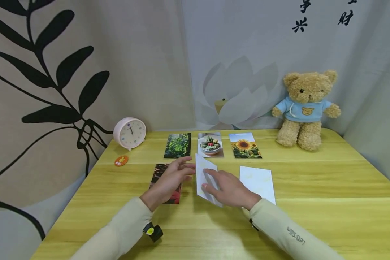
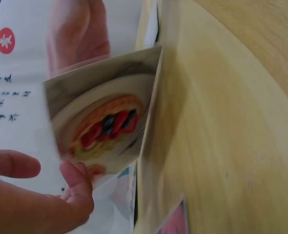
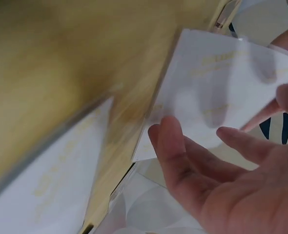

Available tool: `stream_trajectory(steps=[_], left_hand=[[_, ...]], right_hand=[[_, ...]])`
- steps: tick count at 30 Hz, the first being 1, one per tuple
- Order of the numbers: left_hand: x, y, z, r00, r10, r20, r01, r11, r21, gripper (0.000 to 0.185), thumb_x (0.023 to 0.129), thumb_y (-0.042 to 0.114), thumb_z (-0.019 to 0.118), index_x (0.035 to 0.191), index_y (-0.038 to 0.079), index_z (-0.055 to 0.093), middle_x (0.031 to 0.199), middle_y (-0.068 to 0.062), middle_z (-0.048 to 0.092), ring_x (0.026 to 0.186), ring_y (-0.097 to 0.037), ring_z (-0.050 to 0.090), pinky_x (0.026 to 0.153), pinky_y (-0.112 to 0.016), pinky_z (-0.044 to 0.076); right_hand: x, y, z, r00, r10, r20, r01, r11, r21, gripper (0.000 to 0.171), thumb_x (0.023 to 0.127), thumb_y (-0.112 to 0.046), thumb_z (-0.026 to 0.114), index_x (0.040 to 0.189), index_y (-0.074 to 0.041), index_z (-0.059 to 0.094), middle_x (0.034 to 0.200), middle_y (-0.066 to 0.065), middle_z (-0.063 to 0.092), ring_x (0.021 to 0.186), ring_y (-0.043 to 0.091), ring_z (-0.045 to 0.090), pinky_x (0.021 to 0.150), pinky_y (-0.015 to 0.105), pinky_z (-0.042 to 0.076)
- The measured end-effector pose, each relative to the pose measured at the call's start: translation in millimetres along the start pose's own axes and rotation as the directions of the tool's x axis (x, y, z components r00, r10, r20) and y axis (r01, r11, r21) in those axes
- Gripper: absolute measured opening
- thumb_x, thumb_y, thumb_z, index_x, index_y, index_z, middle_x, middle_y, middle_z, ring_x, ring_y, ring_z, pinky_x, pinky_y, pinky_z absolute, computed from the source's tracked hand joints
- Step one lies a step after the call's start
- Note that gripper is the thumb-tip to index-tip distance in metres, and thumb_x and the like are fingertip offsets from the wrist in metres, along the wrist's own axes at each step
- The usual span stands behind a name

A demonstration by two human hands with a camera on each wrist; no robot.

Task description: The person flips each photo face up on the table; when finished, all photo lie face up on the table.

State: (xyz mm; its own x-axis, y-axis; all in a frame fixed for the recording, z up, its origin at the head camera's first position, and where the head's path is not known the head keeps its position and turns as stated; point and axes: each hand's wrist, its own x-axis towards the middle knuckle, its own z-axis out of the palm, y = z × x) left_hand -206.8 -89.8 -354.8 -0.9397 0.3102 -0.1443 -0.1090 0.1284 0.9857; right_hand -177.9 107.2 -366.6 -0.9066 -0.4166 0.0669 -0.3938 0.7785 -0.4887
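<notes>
A picture card stands tilted up on its edge between my hands, its white back toward the right. Its printed side shows a berry tart on a plate in the left wrist view. My left hand has its fingertips right at the card's far left edge, thumb apart. Against the white back, my right hand extends its index finger and thumb; none of its fingers shows on the printed side. Partly under my left hand lies a dark card with red. A white face-down card lies right of my right hand.
Behind, a row holds a green leaf card, a cactus bowl card and a sunflower card. A pink clock and an orange disc are at left. A teddy bear stands back right on the wooden table.
</notes>
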Motion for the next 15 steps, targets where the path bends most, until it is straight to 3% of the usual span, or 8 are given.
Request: stream_trajectory(steps=[6,10,15], left_hand=[[6.0,-3.5,7.5,0.999,0.010,0.035,-0.009,0.999,-0.052,0.045,0.096,0.013,0.047,0.138,0.011,0.035,0.131,-0.015,0.046,0.113,-0.025,0.054,0.098,-0.044,0.046],[7.0,-3.1,10.9,0.998,0.006,0.056,-0.001,0.996,-0.087,0.042,0.097,0.013,0.042,0.139,0.012,0.035,0.130,-0.015,0.045,0.113,-0.024,0.054,0.098,-0.042,0.046],[8.5,-4.2,14.8,0.998,-0.016,0.062,0.022,0.996,-0.091,0.041,0.098,0.012,0.038,0.138,0.014,0.037,0.130,-0.015,0.046,0.110,-0.022,0.055,0.095,-0.039,0.047]], right_hand=[[4.0,-4.3,0.0,0.999,0.029,-0.014,-0.028,0.997,0.067,0.055,0.094,-0.048,0.044,0.140,-0.018,0.041,0.119,0.011,0.061,0.108,0.024,0.058,0.085,0.040,0.049],[7.2,-6.5,-1.5,0.998,0.050,-0.047,-0.044,0.993,0.108,0.057,0.091,-0.048,0.050,0.136,-0.014,0.046,0.120,0.009,0.058,0.099,0.020,0.061,0.078,0.033,0.051],[8.0,-8.9,-3.0,0.992,0.057,-0.109,-0.040,0.988,0.151,0.057,0.087,-0.049,0.057,0.128,-0.011,0.052,0.124,0.008,0.057,0.100,0.022,0.061,0.079,0.033,0.051]])
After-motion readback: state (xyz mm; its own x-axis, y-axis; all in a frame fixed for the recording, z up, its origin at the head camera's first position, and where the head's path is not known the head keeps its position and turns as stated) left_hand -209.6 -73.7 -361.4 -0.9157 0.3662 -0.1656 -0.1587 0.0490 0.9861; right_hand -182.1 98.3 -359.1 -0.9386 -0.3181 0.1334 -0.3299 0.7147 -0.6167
